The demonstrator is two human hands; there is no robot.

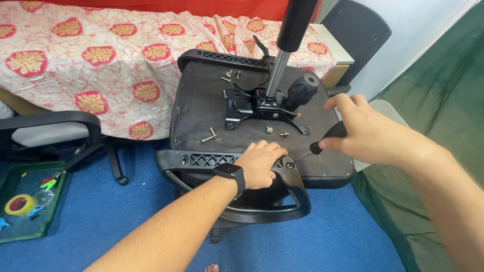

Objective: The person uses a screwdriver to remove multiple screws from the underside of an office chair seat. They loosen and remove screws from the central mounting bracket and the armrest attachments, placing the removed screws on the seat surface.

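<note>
Screwdriver (322,141) with a black handle sits in the right hand (370,133), fingers wrapped closed around the grip, its thin shaft angled down and left so that the tip meets a fastener at the near armrest bracket (291,164). That slant lets the wrist stay above the work while the tip stays seated. The left hand (259,163), a dark smartwatch (231,172) on its wrist, lies palm down with fingers curled loosely over the black armrest (227,166) just beside the tip; it looks to be pressing the arm flat against the seat so the part does not shift under the tool, gripping nothing else. The office chair seat (201,108) is turned upside down and rests on another support, which brings its underside up to working height, the gas cylinder (282,55) pointing up from the black metal mechanism plate (252,108) in the middle. Loose bolts (209,136) lie scattered on the upturned seat, near at hand and unlikely to roll off the fabric. A second armrest (222,58) is on the far edge. Behind stands a table under a red and white floral cloth (101,60). At the left, on the blue floor (126,211), a green tray (12,229) holds a yellow roll of tape (19,205) and small coloured bits; no labels are legible.
</note>
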